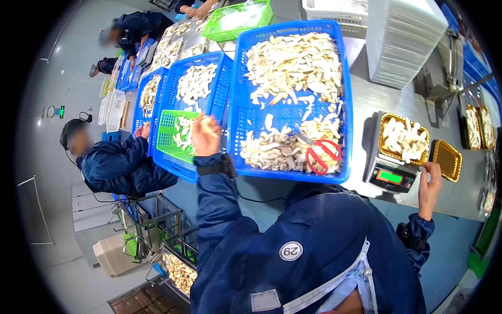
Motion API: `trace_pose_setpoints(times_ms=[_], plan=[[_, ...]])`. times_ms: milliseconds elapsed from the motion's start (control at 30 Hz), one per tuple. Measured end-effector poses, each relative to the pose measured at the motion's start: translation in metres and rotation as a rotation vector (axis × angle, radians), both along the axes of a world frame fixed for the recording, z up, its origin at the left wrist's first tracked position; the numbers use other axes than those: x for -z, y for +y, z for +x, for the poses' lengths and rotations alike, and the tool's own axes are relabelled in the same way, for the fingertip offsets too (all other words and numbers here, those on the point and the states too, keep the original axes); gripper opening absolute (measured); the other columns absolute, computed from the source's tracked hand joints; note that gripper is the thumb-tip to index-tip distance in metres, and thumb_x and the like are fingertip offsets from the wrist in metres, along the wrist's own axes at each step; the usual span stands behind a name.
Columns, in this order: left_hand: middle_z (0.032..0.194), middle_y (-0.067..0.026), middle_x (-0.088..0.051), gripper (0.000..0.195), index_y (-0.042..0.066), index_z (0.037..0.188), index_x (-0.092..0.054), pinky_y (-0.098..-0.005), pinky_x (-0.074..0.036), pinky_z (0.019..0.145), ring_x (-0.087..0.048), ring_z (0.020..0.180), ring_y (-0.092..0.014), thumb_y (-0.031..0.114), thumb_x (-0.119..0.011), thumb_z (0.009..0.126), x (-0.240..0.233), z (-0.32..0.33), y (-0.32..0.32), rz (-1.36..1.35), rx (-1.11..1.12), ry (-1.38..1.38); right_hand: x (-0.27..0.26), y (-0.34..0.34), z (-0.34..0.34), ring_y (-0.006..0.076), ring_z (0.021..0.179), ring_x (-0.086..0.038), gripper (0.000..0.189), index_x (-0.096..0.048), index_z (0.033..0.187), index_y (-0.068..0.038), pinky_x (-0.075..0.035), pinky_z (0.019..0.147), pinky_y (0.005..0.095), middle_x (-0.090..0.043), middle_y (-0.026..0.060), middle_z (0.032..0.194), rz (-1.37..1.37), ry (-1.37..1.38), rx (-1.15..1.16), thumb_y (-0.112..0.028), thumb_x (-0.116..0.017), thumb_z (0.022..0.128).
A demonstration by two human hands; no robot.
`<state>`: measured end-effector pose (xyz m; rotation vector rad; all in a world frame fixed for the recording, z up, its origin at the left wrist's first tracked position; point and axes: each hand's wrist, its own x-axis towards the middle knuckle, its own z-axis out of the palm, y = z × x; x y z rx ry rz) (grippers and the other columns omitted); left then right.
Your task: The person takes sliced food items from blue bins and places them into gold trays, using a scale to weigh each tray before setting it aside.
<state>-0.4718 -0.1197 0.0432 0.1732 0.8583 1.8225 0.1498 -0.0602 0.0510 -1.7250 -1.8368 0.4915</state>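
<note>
My left hand (206, 135), blurred, is over the right edge of a green plastic basket (166, 135) holding pale mushroom slices (183, 131); whether it grips a slice is unclear. My right hand (430, 184) has its fingertips at the near right corner of a gold tray (385, 146), and a grip cannot be made out. That tray, heaped with sliced mushrooms (404, 137), sits on a digital scale (392, 177) with a lit display. Between my hands, red-handled scissors (323, 155) lie on mushroom pieces in a large blue crate (345, 117).
A second gold tray (447, 161) lies right of the scale. Beyond stands a tall stack of white trays (404, 39). The green basket rests in another blue crate (223, 74). A co-worker (113, 161) works close by on the left; other people stand farther along the metal table.
</note>
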Motion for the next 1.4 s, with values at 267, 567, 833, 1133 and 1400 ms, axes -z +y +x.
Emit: trace_pose_setpoints(times_ms=[267, 567, 833, 1133, 1400], plan=[[0.113, -0.0146, -0.053, 0.047, 0.003, 0.123, -0.048, -0.0371, -0.046, 0.081, -0.053, 0.101, -0.023, 0.028, -0.056, 0.085, 0.053, -0.21, -0.095, -0.788, -0.349, 0.602, 0.0, 0.004, -0.023, 0.0331, 0.085, -0.057, 0.011, -0.06, 0.088, -0.001, -0.045, 0.076, 0.0375, -0.056, 0.0139, 0.087, 0.162, -0.07, -0.037, 0.0, -0.059, 0.076], [0.106, -0.0095, -0.065, 0.029, 0.0, 0.117, -0.057, -0.0309, -0.048, 0.084, -0.061, 0.097, -0.017, 0.013, -0.057, 0.091, 0.01, 0.067, 0.031, -0.397, 0.286, 1.193, -0.003, 0.011, -0.014, 0.037, 0.115, -0.046, 0.042, -0.058, 0.113, -0.007, -0.039, 0.096, 0.0441, -0.051, 0.017, 0.121, 0.095, -0.227, -0.148, -0.006, -0.064, 0.072], [0.106, -0.0145, -0.062, 0.031, 0.001, 0.108, -0.061, -0.0383, -0.045, 0.086, -0.056, 0.102, -0.034, 0.005, -0.066, 0.077, 0.024, 0.366, 0.109, 0.392, 0.609, 1.595, 0.024, 0.037, -0.017, 0.0357, 0.122, -0.041, 0.024, -0.06, 0.094, -0.005, -0.038, 0.094, 0.0456, -0.05, 0.0157, 0.124, 0.125, -0.235, -0.294, -0.002, -0.062, 0.07], [0.122, -0.012, -0.054, 0.038, 0.005, 0.111, -0.057, -0.0449, -0.037, 0.094, -0.045, 0.119, -0.034, 0.008, -0.067, 0.074, 0.041, 0.415, 0.116, 0.33, 0.603, 1.981, 0.023, 0.066, 0.014, 0.0347, 0.113, -0.048, 0.024, -0.058, 0.095, -0.001, -0.041, 0.089, 0.0427, -0.054, 0.0151, 0.119, 0.229, -0.061, -0.361, -0.001, -0.062, 0.072], [0.134, -0.0163, -0.043, 0.044, 0.006, 0.121, -0.051, -0.0465, -0.032, 0.103, -0.04, 0.124, -0.037, 0.004, -0.063, 0.078, 0.049, 0.421, 0.094, 0.285, 0.526, 1.967, 0.04, 0.092, 0.001, 0.0289, 0.091, -0.052, 0.024, -0.058, 0.097, -0.006, -0.042, 0.08, 0.0395, -0.053, 0.0105, 0.096, 0.177, -0.1, -0.568, -0.003, -0.06, 0.073]])
